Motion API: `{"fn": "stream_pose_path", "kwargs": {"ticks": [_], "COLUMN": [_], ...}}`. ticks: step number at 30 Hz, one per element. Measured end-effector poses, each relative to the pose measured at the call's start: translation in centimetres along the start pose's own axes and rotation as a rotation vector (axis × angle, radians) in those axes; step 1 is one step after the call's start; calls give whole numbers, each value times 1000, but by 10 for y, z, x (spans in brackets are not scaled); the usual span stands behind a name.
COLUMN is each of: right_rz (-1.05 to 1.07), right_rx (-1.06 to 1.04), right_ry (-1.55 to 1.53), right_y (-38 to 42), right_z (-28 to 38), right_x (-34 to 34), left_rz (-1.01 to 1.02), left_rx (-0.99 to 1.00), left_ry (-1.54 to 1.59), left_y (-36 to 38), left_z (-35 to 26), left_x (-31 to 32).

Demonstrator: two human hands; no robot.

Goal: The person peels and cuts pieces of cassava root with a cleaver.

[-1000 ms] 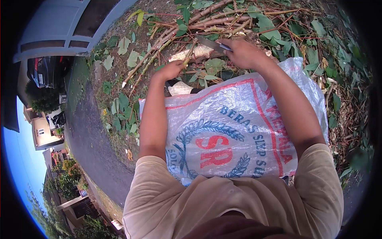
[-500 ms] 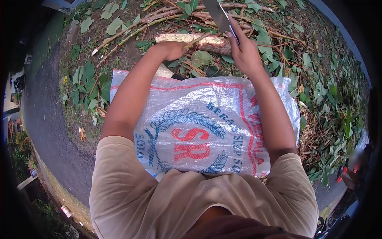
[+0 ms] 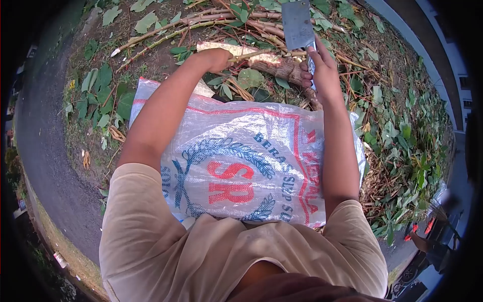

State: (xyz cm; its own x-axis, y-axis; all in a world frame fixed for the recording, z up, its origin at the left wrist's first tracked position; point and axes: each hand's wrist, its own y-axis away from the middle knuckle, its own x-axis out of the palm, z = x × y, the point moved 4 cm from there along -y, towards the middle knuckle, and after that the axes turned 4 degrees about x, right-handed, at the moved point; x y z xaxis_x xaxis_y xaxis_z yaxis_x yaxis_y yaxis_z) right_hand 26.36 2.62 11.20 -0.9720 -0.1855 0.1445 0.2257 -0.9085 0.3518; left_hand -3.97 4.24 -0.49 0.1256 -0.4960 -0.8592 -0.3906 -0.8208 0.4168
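Note:
My right hand point(image 3: 323, 71) is closed round the handle of a cleaver point(image 3: 298, 26), its broad grey blade raised with the flat side facing me, beyond the log. My left hand point(image 3: 217, 60) is wrapped round one end of a thin branch point(image 3: 250, 55). That branch stretches rightward over a log point(image 3: 287, 70), whose left part is chipped down to pale wood and whose right part keeps its brown bark. Over my lap lies a white woven sack point(image 3: 236, 121) with red and blue print.
Long cut stems point(image 3: 196, 19) lie in a row beyond the log. Green leaves point(image 3: 402, 128) and chopped stem pieces point(image 3: 377, 181) cover the ground on the right. An asphalt strip point(image 3: 43, 141) runs along the left. Another person point(image 3: 437, 246) is partly visible at lower right.
My right hand has moved a little right and the cleaver has swung from a slanted, edge-on pose to flat side towards me. My left hand still grips the branch. The view has shifted slightly.

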Motion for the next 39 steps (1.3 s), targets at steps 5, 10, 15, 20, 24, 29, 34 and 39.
{"fn": "stream_pose_path", "kwargs": {"ticks": [5,10,15,20,24,29,34,39], "right_rz": [-221,21,174,54,-119,74,138,121], "right_rx": [-494,-246,406,147,-343,-183,273,198], "right_ry": [803,930,-98,-182,252,1020,479,-299], "right_y": [4,-32,-36,-10,3,-36,-29,-16], "right_z": [-12,-53,-57,-19,-7,-73,-57,-23], "right_x": [19,4,-16,5,13,5,-7,1], "left_rz": [-17,-107,-143,-17,-8,-77,-151,-147], "left_rx": [-44,-45,-4,-11,-16,19,44,-8], "left_ry": [-45,-108,0,-3,26,13,63,-25], "left_y": [1,0,4,-6,-4,-11,3,-3], "left_z": [-2,-4,-4,5,2,7,-2,2], "left_x": [-12,-11,-19,3,-6,0,-20,-14]}}
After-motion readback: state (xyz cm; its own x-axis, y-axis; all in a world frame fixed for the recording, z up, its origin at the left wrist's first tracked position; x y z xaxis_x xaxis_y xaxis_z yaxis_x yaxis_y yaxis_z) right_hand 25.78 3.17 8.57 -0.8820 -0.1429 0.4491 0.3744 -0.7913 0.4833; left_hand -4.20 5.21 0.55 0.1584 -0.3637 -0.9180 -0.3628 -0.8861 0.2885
